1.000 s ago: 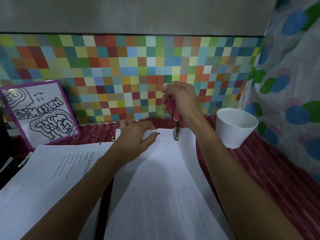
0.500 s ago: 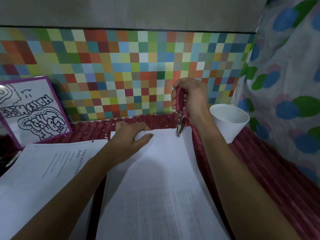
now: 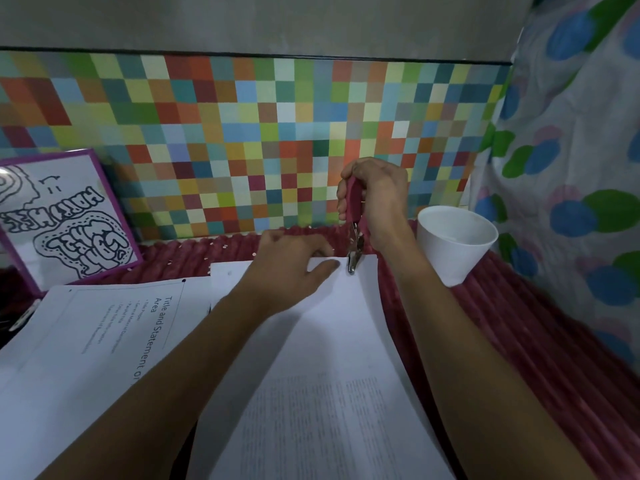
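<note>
Hole punch working at the far edge of a printed sheet, centre of frame.

The right hand [image 3: 377,199] is holding the hole punch [image 3: 354,237] upright just right of centre, its grip clenching round the pink handles. The metal jaws are sitting over the far edge of the printed sheet [image 3: 332,358]; whether they are biting the paper cannot be told. The sheet is lying across the lower centre on the red ribbed cover [image 3: 519,323]. The left hand [image 3: 287,268] is pressing down on that same edge just left of the punch, its grip lying loosely spread on the paper. A white cup [image 3: 453,251] is standing at the right, beside the right wrist. A second printed page [image 3: 86,341] is lying at lower left, and a framed drawing [image 3: 69,220] is leaning at the left edge. Small paper dots [image 3: 225,245] are lying scattered on the cover beyond the sheet.
</note>
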{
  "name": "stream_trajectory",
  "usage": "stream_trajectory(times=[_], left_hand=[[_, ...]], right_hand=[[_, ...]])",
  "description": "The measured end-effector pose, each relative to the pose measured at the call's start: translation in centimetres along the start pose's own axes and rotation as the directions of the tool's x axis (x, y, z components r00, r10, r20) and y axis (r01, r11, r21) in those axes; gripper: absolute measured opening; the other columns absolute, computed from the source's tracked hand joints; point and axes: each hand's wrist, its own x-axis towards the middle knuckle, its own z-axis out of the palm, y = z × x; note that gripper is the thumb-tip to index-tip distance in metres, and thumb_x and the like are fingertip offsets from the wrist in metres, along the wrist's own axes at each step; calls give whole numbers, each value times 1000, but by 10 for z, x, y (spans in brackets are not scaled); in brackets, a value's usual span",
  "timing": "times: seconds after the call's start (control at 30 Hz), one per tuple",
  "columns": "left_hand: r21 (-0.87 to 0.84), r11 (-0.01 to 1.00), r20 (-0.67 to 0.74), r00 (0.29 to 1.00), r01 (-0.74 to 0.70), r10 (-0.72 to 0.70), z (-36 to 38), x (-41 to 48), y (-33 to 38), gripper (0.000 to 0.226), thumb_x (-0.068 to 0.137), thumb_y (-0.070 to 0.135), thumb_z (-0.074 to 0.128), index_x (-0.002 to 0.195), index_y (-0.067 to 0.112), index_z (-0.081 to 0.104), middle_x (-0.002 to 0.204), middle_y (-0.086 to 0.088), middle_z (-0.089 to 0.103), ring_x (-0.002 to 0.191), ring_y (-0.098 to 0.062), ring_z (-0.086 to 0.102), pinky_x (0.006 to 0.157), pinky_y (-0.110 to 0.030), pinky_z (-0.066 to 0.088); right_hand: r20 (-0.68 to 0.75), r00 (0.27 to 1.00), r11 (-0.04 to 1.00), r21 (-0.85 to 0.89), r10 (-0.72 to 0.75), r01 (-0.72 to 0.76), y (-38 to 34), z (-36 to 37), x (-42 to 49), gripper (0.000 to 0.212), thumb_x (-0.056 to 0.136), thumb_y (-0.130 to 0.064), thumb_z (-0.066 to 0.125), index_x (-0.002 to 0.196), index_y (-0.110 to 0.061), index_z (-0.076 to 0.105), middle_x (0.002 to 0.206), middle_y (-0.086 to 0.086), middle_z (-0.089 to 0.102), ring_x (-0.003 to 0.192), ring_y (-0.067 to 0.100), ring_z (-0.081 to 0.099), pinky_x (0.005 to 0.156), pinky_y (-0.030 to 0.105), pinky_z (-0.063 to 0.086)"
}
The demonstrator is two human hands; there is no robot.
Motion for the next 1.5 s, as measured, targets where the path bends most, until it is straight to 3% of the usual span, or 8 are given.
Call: stream_trajectory(times=[0.43,0.83,1.1,1.23,1.3,1.37,1.43,1.5], left_hand=[[-10,1000,-37,999,15,-15,17,3,1,19,94,37,54,90,23,66,88,11,68,82,-15,58,96,-35,29],[-88,995,5,999,35,-35,11,2,2,15,94,35,55,82,26,59,81,13,63,79,-15,58,97,-36,29],[162,987,-115,993,21,-3,6,5,7,19,93,34,53,93,20,66,86,7,66,77,-17,51,89,-29,24],[191,981,-21,999,47,-44,12,-9,-15,17,92,32,54,94,21,67,91,4,70,83,-17,55,98,-32,29],[0,995,26,995,98,-98,14,-15,-27,19,92,35,57,91,20,69,86,5,70,80,-16,59,98,-39,37],[-159,981,30,993,115,-112,11,-16,-33,19,90,36,61,86,19,69,80,8,69,75,-13,61,84,-36,43],[-231,965,17,993,120,-119,5,-13,-30,17,90,34,63,86,19,69,80,9,68,73,-6,61,72,-25,43],[-265,957,0,993,117,-121,-3,-11,-24,15,90,33,63,87,19,69,80,11,67,73,-3,60,65,-18,42]], right_hand=[[-80,995,998,-41,-53,50,0,6,-8,25,91,-1,44,72,8,57,57,17,51,38,23,41,39,27,38],[20,996,996,38,85,-86,-5,-1,-5,20,74,-11,48,81,1,62,60,15,59,47,26,53,52,34,49],[-72,989,984,131,132,-122,-17,6,-11,25,60,-8,45,79,0,60,61,16,57,50,25,51,54,33,44],[-107,975,951,262,195,-162,-34,-8,-9,17,79,-4,40,85,-2,57,63,11,57,52,24,50,56,33,46],[-110,984,986,95,144,-133,-42,-18,-4,23,80,-1,43,90,-4,63,59,8,61,48,24,52,54,32,47],[43,996,949,-311,74,-57,-45,-24,-4,29,82,-1,53,101,-14,71,63,-1,65,49,19,54,50,25,46],[299,935,738,-672,193,62,-39,-25,-8,30,86,-8,63,109,-26,72,85,-12,68,65,8,56,60,16,45],[410,833,551,-820,372,157,-27,-24,-10,25,87,-14,66,108,-25,74,105,-14,69,87,3,59,77,18,45]])
